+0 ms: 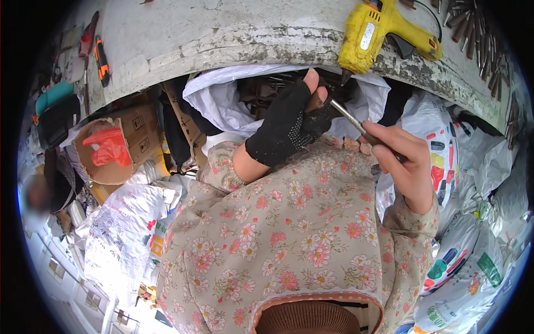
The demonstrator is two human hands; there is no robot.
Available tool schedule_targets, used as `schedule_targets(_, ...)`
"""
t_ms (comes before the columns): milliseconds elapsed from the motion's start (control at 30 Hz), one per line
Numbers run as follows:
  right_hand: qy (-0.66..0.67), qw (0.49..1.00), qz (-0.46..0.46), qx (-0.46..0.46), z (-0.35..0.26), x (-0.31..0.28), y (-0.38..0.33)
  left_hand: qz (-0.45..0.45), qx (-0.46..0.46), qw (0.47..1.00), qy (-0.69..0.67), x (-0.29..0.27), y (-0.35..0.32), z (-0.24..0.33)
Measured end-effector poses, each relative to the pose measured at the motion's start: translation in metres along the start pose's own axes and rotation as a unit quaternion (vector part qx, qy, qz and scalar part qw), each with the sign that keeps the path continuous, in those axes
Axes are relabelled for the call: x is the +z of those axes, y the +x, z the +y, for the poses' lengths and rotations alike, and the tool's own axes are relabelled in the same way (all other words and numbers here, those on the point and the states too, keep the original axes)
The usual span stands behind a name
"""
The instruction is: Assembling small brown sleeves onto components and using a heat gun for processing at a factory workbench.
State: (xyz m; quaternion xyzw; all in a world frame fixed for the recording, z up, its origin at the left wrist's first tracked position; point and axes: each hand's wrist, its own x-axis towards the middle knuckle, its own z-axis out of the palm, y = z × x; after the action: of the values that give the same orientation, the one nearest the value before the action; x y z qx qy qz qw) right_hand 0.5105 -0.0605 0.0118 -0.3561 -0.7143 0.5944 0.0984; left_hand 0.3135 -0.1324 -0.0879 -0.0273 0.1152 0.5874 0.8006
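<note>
My left hand (pixel 292 119), in a black fingerless glove, is closed just past the edge of the worktop. Its fingertips pinch together, and what they hold, if anything, is dark and cannot be made out. Bare, my right hand (pixel 409 158) grips a metal rod with a brown handle (pixel 349 116). The rod slants up and left, its far end meeting the gloved fingers. Just above them, a yellow glue gun (pixel 364 42) lies at the worktop's edge, nozzle pointing down toward my left hand.
Along the worktop (pixel 233 33), a pile of brown-handled metal pieces (pixel 473 33) lies at far right and an orange-black utility knife (pixel 101 61) at left. A white-lined container (pixel 214 103) of dark pieces sits below my hands. A cardboard box (pixel 142 131) and plastic bags (pixel 119 239) surround me.
</note>
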Motion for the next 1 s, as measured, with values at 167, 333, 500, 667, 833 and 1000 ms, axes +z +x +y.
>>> schedule_targets(167, -0.054, 0.997, -0.017, -0.053, -0.002, -0.001, 0.0, 0.31, 0.044, 0.919, 0.241, 0.036, 0.0, -0.003)
schedule_targets(333, -0.101, 0.994, -0.027, -0.026, -0.018, -0.004, 0.001, 0.292, 0.09, 0.886, 0.349, 0.036, -0.007, 0.003)
schedule_targets(500, -0.17, 0.982, -0.059, -0.051, -0.026, -0.002, 0.011, 0.242, 0.131, 0.814, 0.512, 0.049, -0.013, 0.001)
schedule_targets(667, -0.09, 0.994, -0.046, -0.03, -0.012, 0.006, 0.017, 0.269, 0.117, 0.817, 0.497, 0.04, -0.013, -0.003)
schedule_targets(833, 0.069, 0.988, -0.056, 0.127, 0.004, 0.014, 0.027, 0.202, 0.116, 0.763, 0.603, 0.027, -0.018, 0.016)
schedule_targets(1000, 0.0, 0.998, -0.044, 0.052, 0.021, 0.024, 0.028, 0.135, -0.057, 0.756, 0.638, 0.031, -0.027, 0.036)
